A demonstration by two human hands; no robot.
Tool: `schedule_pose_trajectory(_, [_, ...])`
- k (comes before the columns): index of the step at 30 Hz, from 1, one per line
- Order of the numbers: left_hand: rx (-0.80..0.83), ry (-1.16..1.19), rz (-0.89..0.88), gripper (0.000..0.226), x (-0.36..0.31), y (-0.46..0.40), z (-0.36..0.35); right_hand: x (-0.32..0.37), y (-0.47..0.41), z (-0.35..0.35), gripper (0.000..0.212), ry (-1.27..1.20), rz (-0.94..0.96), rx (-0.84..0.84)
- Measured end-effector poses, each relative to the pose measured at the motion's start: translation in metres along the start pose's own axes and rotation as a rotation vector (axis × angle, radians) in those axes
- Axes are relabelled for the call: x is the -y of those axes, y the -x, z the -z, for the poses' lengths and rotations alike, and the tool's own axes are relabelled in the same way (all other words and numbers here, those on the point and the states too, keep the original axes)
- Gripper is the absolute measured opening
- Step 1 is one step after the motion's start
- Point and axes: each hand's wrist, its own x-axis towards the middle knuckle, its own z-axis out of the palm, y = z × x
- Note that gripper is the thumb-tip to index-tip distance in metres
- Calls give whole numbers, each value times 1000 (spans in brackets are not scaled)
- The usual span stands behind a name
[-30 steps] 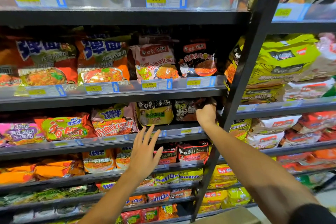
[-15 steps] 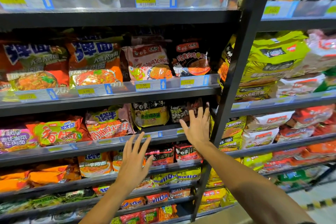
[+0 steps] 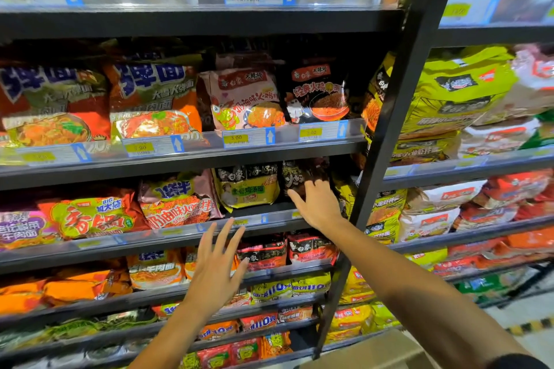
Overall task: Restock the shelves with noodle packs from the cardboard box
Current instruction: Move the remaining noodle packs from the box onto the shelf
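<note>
Dark shelves (image 3: 180, 19), 2 hands: L (image 3: 217, 271), R (image 3: 317, 204).

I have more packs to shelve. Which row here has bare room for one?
Little room: a dark gap behind the right hand, between the dark pack and the black upright post. Rows left of the yellow pack are crowded.

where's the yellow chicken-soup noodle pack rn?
Head view, centre: the yellow noodle pack stands on the third shelf, between the pink pack and the dark pack under the right hand.

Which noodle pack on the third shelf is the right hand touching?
The dark brown pack at the row's right end, beside the yellow pack; the right hand rests its fingers on it.
</note>
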Motion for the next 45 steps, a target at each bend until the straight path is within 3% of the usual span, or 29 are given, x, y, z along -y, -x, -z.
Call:
schedule_pose_trajectory(5, [7,27,0,66,-9,1,2,-24,49,-14,68,-191,101,-71])
schedule_pose_trajectory(9, [26,44,-11,66,-16,5,0,-39,93,-21,67,-157,185,-84])
schedule_pose_trajectory(20, [169,18,-40,69,-63,37,-11,-98,198,-16,67,-167,93,69])
schedule_pose_trajectory(24, [192,-3,-87,69,-99,58,-14,-134,236,-12,78,-142,77,107])
schedule_pose_trajectory(28, [221,-8,-137,72,-137,79,-23,-172,277,-11,70,-122,72,113])
schedule_pose_trajectory(36, [380,82,-268,79,-209,93,-66,-232,360,7,76,-55,-100,182])
schedule_pose_trajectory(40, [474,103,-344,71,-238,92,-102,-256,399,14,75,-59,-280,217])
schedule_pose_trajectory(45, [641,141,-345,79,-267,114,-141,-287,445,14,99,8,-388,314])
